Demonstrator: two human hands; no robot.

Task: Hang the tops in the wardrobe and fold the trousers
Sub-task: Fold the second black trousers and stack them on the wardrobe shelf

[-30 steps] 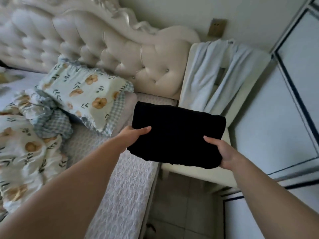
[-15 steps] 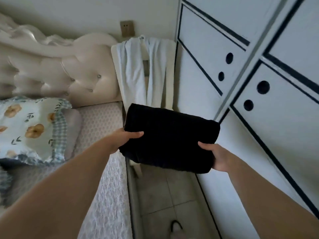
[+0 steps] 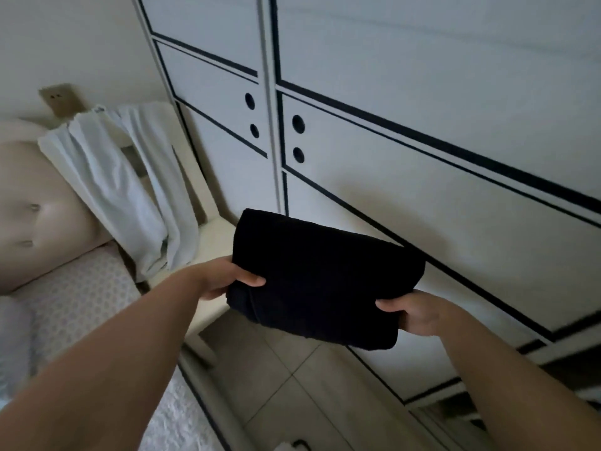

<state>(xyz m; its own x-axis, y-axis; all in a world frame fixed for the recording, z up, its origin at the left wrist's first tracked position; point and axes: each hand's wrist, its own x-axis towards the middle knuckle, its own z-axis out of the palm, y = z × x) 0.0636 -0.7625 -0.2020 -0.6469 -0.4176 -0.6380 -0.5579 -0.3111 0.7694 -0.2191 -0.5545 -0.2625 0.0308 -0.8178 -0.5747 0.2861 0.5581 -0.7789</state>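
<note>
- Wardrobe (image 3: 422,141): white doors with black trim lines, both shut. It fills most of the view, and its top and right side are cut off by the frame.
- Floor (image 3: 292,402): pale tiles in the strip in front of the wardrobe.
- Bed (image 3: 74,288): left of the wardrobe, across the floor strip. Only a corner of the patterned cover shows, and its near part is blurred.
- Headboard (image 3: 42,216): padded and cream, at the far end of the bed, well left of the wardrobe. Cut off at the left edge.
- Chair (image 3: 214,242): cream, just beside the wardrobe's left door. The seat is partly hidden behind the left arm and the trousers.
- White garment (image 3: 107,177): draped over the chair back, left of the wardrobe. Its kind is hard to tell.
- Folded black trousers (image 3: 325,278): a thick folded bundle held in the air in front of the wardrobe's lower doors, over the chair's edge and the floor. The fabric is too dark to read the folds.
- Left hand (image 3: 224,278): grips the bundle's left edge with the thumb on top. The fingers are curled underneath, out of sight.
- Right hand (image 3: 419,310): grips the right edge the same way, thumb on top, with the fingers hidden below the cloth.
- Round holes (image 3: 249,100): two pairs on the wardrobe doors, either side of the seam.
- Wall socket (image 3: 58,99): on the wall left of the wardrobe, above the chair.
- Dark object (image 3: 299,445): on the floor at the bottom edge, cut off and unidentifiable.
</note>
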